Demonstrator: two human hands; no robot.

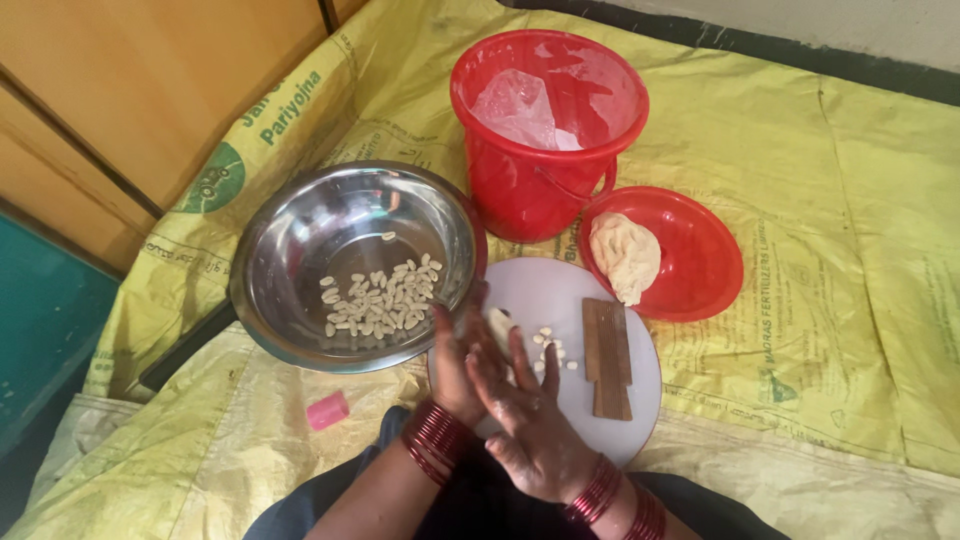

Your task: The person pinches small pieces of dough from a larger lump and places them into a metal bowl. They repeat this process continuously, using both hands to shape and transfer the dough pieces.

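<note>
Pressing your two palms together over the near edge of the round white board [560, 300], you had your left hand [455, 365] and your right hand [530, 420] flat against each other, fingers pointing away from you. A pale lump of dough [498, 322] showed just past the fingertips, between the hands; whether it was pinched there or lay on the board, you could not tell from this view. Red bangles [432, 440] circled both of your wrists.

Small pale dough pieces [550, 350] lay loose on the board just to the right of your hands, and a ridged brown wooden block [607, 358] rested beyond them, lengthwise toward you. Touching the board's left edge stood the wide steel bowl [300, 240], holding a heap of shaped pale pieces [380, 295] near your left hand. A shallow red plastic dish [700, 260] with a larger mound of dough [624, 255] sat at the board's far right edge, and a red plastic bucket [530, 190] stood behind it. Everything rested on a yellow woven sheet [850, 250]. A small pink object [327, 410] lay on it near your left forearm.
</note>
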